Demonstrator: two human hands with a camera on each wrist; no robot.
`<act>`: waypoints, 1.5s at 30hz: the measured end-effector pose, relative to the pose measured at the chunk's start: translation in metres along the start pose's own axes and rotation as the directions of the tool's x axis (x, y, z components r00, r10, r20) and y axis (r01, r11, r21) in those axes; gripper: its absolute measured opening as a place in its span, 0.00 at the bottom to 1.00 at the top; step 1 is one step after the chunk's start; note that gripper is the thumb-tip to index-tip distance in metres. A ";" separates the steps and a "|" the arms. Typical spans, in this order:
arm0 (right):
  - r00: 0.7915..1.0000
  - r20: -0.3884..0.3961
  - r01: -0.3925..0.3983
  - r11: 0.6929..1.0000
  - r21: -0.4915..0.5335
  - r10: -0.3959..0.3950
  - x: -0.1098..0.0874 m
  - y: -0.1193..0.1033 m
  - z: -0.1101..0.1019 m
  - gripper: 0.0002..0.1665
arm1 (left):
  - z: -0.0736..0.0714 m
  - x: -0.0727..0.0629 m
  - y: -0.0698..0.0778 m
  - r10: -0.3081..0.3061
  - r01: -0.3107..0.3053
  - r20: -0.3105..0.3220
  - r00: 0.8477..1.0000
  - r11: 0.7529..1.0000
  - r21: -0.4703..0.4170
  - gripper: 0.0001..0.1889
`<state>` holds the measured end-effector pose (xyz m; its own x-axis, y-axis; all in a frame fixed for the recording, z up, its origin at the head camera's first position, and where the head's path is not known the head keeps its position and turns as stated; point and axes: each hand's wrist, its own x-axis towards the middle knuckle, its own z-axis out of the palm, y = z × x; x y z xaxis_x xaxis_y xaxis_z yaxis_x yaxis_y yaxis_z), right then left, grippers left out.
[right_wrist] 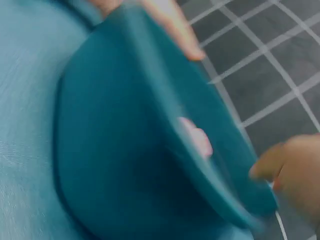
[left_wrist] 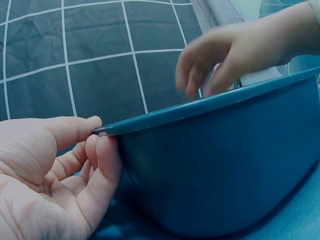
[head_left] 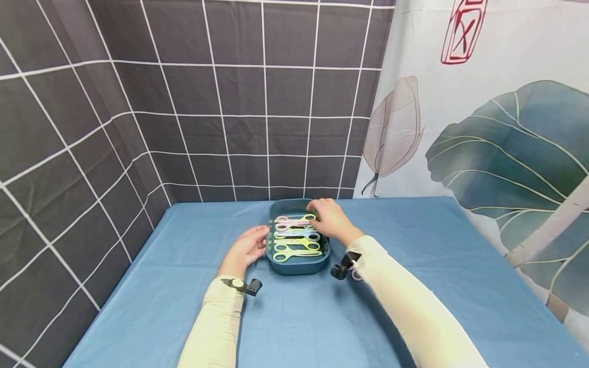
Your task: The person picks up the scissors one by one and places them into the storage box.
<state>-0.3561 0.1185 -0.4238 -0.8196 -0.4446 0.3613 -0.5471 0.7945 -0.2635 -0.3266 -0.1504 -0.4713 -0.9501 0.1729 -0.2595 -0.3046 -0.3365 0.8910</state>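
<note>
A deep blue plastic basin (head_left: 299, 268) stands on the table, with several pairs of scissors lying crosswise in it. A yellow-green pair (head_left: 296, 253) is nearest; a pink pair (head_left: 291, 225) lies farther back. My left hand (head_left: 250, 245) pinches the basin's left rim, thumb on top and fingers beneath, as the left wrist view shows. Over the basin's far right part hangs my right hand (head_left: 329, 219), fingers bent downward close to the back scissors. It is blurred in both wrist views, and I cannot make out whether anything is between its fingers.
A pinkish scissor handle (head_left: 356, 275) lies on the blue tablecloth (head_left: 285, 322), mostly hidden under the right wrist. Behind the table hangs a dark gridded cloth (head_left: 239, 138), and to the right a white curtain (head_left: 414, 46) with leaf prints.
</note>
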 end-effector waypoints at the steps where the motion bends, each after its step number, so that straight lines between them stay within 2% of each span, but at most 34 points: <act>1: 0.999 -0.052 -0.003 0.996 0.093 0.008 -0.005 0.008 -0.004 0.20 | 0.000 0.001 0.000 -0.001 0.001 0.001 1.000 1.000 -0.004 0.05; 2: 0.994 -0.104 -0.002 0.983 0.185 0.021 -0.010 0.017 -0.007 0.20 | 0.000 0.002 -0.001 0.000 0.000 0.000 1.000 1.000 -0.008 0.04; 4: 0.982 -0.169 -0.021 0.937 0.349 0.085 -0.023 0.035 -0.013 0.20 | 0.000 0.003 -0.001 0.002 -0.002 0.003 1.000 1.000 -0.012 0.04; 7: 0.964 -0.207 -0.043 0.867 0.496 0.166 -0.047 0.060 -0.015 0.19 | -0.001 0.003 -0.002 0.000 0.000 0.004 1.000 1.000 -0.015 0.04; 10: 0.963 -0.192 -0.050 0.824 0.564 0.190 -0.073 0.078 -0.014 0.20 | -0.002 0.003 -0.003 -0.001 0.002 0.016 1.000 1.000 -0.010 0.04; 14: 0.976 -0.134 -0.063 0.809 0.584 0.173 -0.104 0.079 -0.023 0.19 | -0.004 0.005 -0.004 -0.007 0.007 0.024 1.000 1.000 -0.019 0.05; 19: 0.986 -0.092 -0.060 0.805 0.591 0.141 -0.128 0.078 -0.029 0.20 | -0.006 0.004 -0.002 0.000 0.000 0.026 1.000 1.000 -0.026 0.05; 23: 0.992 -0.081 -0.031 0.802 0.597 0.098 -0.139 0.090 -0.018 0.24 | -0.006 0.002 -0.002 -0.007 0.008 0.027 1.000 0.999 -0.033 0.03; 27: 0.996 -0.038 -0.038 0.793 0.607 0.077 -0.147 0.103 -0.009 0.27 | -0.004 0.002 -0.003 -0.008 0.010 0.029 1.000 0.999 -0.048 0.02; 30: 0.997 0.010 -0.065 0.808 0.585 0.072 -0.154 0.106 -0.007 0.25 | -0.004 0.003 -0.004 -0.001 0.003 0.034 0.999 0.999 -0.049 0.03; 33: 0.996 0.051 -0.087 0.851 0.518 0.070 -0.159 0.103 -0.008 0.23 | -0.005 0.004 -0.006 -0.006 0.008 0.037 0.999 0.999 -0.050 0.05; 37: 0.997 0.046 -0.080 0.897 0.435 0.067 -0.161 0.097 -0.008 0.21 | -0.006 0.005 -0.006 -0.007 0.008 0.026 1.000 0.999 -0.044 0.04; 40: 0.997 0.031 -0.075 0.905 0.418 0.068 -0.160 0.093 -0.007 0.19 | -0.005 0.005 -0.005 -0.006 0.006 0.010 1.000 0.999 -0.041 0.02; 45: 0.996 0.033 -0.085 0.894 0.440 0.079 -0.159 0.091 -0.006 0.19 | -0.004 0.003 -0.004 -0.009 0.010 0.018 1.000 0.999 -0.034 0.02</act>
<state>-0.2744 0.2638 -0.4999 -0.8654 -0.3941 0.3095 -0.4939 0.5661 -0.6600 -0.3286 -0.1526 -0.4769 -0.9460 0.1929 -0.2606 -0.3158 -0.3660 0.8754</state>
